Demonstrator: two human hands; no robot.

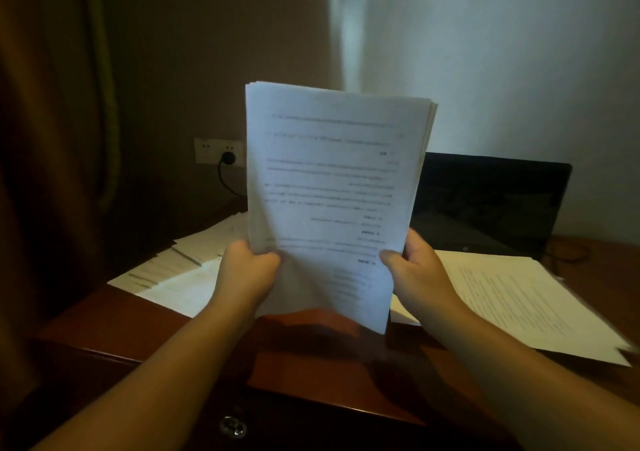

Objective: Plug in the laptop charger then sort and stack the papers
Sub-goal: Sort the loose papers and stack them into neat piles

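Printed stack up at centre frame, charger plugged in at the wall.

The paper stack (329,201) stands nearly upright, tilted a touch right, bottom edge lifted off the surface, text blurred. Loose sheets (180,263) fan out lower left; more pages (519,298) lie flat lower right. The black charger plug (228,157) sits in the wall socket (218,150) at centre left, cable drooping.

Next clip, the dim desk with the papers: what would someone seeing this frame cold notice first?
First, the sheaf of printed papers held upright in mid-frame, the left hand and right hand gripping its lower corners. Behind it to the right stands a dark open laptop; loose sheets lie on the wooden desk on both sides. On the left wall, a black plug sits in the socket.
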